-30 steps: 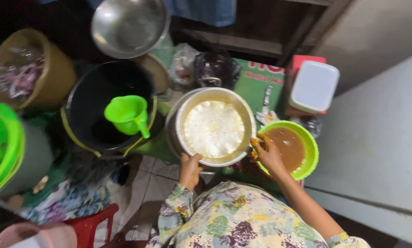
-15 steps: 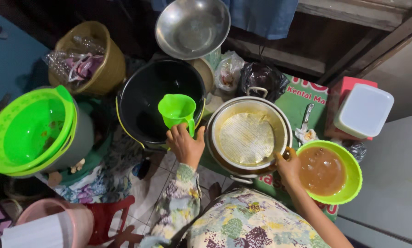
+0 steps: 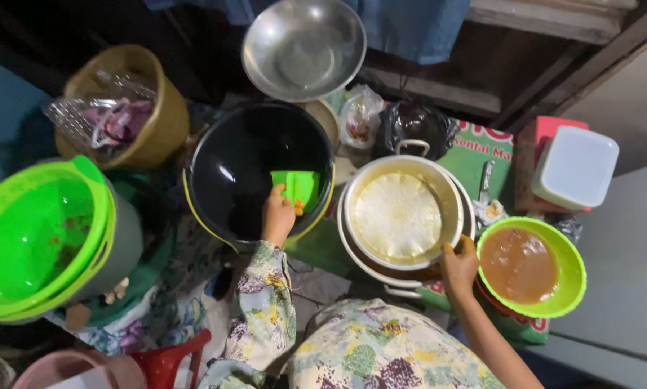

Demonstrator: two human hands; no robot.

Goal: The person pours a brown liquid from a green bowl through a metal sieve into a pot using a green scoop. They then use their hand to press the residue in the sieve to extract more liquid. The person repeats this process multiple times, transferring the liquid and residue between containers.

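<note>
The left hand [image 3: 278, 215] is closed around the handle of a green plastic scoop [image 3: 295, 187] and holds it low inside the big black basin [image 3: 229, 180], near the basin's right wall. I think there is water in the basin, but the dark inside makes this hard to see. The right hand [image 3: 459, 265] pinches the near right rim of the metal pot [image 3: 402, 216], which is covered by a white cloth [image 3: 398, 215] stretched across its mouth. Just to the right of this hand stands a green bowl [image 3: 565, 288] full of brown liquid. A metal bowl [image 3: 303, 47] sits at the far side, and green colanders [image 3: 35, 238] are stacked at the left.

The risk is the brown liquid: the right wrist is very close to this bowl, so a small push could spill it. Also, a full scoop carried over the gap could drip, and heavy pouring could make the cloth sag or slip from the rim.
</note>
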